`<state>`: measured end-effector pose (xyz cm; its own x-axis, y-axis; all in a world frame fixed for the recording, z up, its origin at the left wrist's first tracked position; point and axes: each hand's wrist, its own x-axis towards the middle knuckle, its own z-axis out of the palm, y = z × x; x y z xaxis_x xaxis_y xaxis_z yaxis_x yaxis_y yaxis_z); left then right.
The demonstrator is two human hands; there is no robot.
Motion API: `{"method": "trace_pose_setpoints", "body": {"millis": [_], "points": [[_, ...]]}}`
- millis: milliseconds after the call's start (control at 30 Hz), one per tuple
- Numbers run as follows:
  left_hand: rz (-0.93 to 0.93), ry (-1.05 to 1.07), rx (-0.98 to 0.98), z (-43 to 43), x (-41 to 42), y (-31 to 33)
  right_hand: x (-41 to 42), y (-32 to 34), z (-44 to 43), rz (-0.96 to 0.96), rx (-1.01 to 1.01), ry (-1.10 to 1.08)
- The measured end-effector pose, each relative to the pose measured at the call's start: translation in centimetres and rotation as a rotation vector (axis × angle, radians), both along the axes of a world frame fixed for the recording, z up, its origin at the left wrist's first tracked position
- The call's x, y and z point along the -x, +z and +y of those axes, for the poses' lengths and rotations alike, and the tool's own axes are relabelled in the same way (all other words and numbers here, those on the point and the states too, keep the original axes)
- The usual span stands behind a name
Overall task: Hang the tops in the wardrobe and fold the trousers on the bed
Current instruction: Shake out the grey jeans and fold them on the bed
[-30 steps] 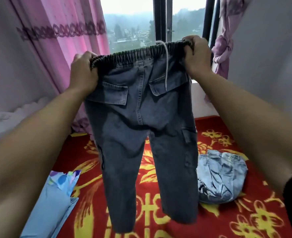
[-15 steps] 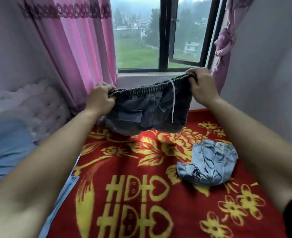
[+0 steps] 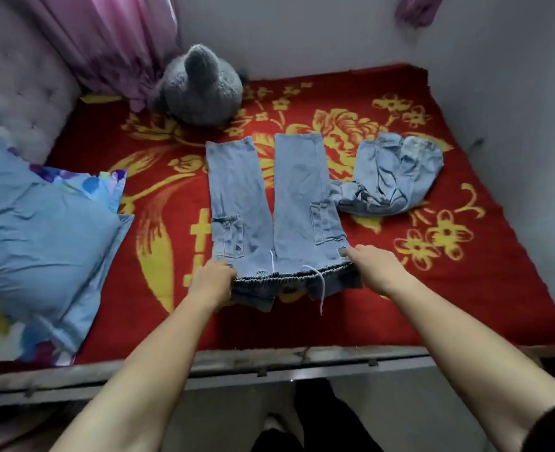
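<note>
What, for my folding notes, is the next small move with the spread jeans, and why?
Probably lower the waistband flat onto the bed: the jeans lie legs spread, yet left hand and right hand hold its ends slightly raised.

Bedroom in a home. Evidence: bed with a red blanket in a yellow flower print, set into a corner of plain walls. Padded, buttoned headboard at left, blue pillow beside it. Pink curtain in the far corner, grey plush toy below it. Spread-out jeans and crumpled jeans lie on the blanket.
</note>
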<state>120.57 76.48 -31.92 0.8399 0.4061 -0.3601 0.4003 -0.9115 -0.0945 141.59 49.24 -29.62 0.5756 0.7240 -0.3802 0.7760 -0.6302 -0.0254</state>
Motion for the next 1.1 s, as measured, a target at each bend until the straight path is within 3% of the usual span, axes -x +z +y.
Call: {"method": "trace_pose_setpoints", "body": {"millis": [267, 500, 600, 667, 867, 967, 1100], "points": [[0.152, 0.040, 0.034, -5.8, 4.6, -10.9, 5.1, -12.8, -4.7, 0.083, 0.200, 0.193], [0.309, 0.173, 0.116, -11.5, 9.3, -24.8, 8.3, -26.8, -7.4, 0.214, 0.221, 0.119], [0.361, 0.264, 0.273, -13.5, 10.6, -29.5, 8.8, -31.6, -8.8, 0.312, 0.233, 0.012], [0.257, 0.351, 0.309, -14.3, 10.6, -31.4, 8.8, -33.6, -9.2, 0.373, 0.197, -0.059], [-0.037, 0.476, 0.099, -14.1, 8.3, -31.9, 5.7, -33.9, -6.4, 0.424, 0.202, -0.188], [-0.164, 0.391, 0.100, -13.8, 6.2, -31.6, 3.8, -33.2, -5.1, 0.304, 0.056, -0.374], [-0.259, 0.211, 0.117, -14.1, 4.7, -31.4, 2.4, -33.7, -4.0, 0.355, 0.009, -0.620]]}}
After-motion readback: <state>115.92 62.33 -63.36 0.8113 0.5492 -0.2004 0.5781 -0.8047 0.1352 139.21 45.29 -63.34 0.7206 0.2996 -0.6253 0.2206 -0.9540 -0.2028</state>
